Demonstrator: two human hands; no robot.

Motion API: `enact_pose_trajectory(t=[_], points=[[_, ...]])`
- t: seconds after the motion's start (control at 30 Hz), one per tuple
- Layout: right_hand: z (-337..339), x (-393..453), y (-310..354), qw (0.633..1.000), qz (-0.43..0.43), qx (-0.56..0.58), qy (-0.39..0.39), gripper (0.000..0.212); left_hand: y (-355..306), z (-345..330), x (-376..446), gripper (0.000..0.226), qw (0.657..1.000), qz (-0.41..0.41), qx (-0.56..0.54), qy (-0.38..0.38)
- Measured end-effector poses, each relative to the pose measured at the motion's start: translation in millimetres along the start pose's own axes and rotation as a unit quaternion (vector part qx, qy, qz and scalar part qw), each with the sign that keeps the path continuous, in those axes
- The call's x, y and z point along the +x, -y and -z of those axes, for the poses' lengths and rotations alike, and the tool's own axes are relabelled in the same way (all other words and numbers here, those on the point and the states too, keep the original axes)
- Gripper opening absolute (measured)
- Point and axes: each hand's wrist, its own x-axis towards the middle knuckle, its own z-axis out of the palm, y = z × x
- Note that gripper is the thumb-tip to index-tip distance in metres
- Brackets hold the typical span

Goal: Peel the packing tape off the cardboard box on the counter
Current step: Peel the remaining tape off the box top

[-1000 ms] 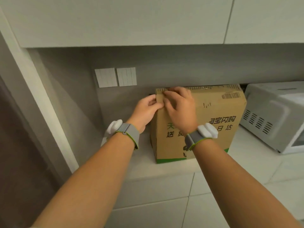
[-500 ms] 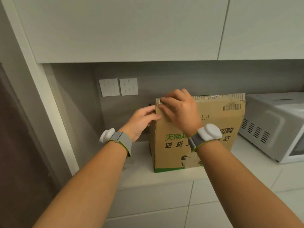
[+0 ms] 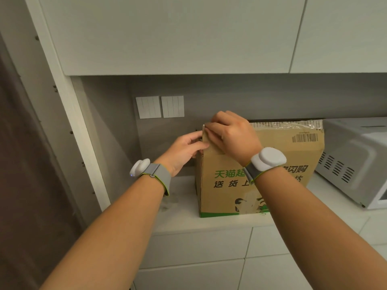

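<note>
Pinching packing tape at the cardboard box corner, right hand; left hand steadies the box's side with relaxed fingers.

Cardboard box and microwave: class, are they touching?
Cannot tell. In the head view the cardboard box overlaps the microwave edge, so no contact or gap shows plainly.

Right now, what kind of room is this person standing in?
Most likely a home kitchen: a white microwave oven sits on a pale stone counter, with white wall cabinets overhead.
</note>
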Motion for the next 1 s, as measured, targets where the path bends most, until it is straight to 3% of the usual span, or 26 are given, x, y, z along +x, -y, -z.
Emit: enact_pose_trajectory(t=[0.23,0.5,0.77,1.0], points=[[-2,-1,-5,0.997,-0.041,0.055,0.029,0.019,4,0,4,0.026,1.000,0.001,-0.014,-0.004],[-8,-3,-1,1.000,-0.002,0.005,-0.007,0.016,5,-1,3,0.030,1.000,0.017,-0.019,-0.008],[-15,-5,-1,0.997,-0.056,0.046,-0.038,0.014,6,-2,3,0.028,0.999,0.012,-0.029,-0.010],[-20,-5,9,0.957,-0.237,0.149,-0.074,0.006,8,-5,3,0.030,0.999,0.022,-0.032,-0.019]])
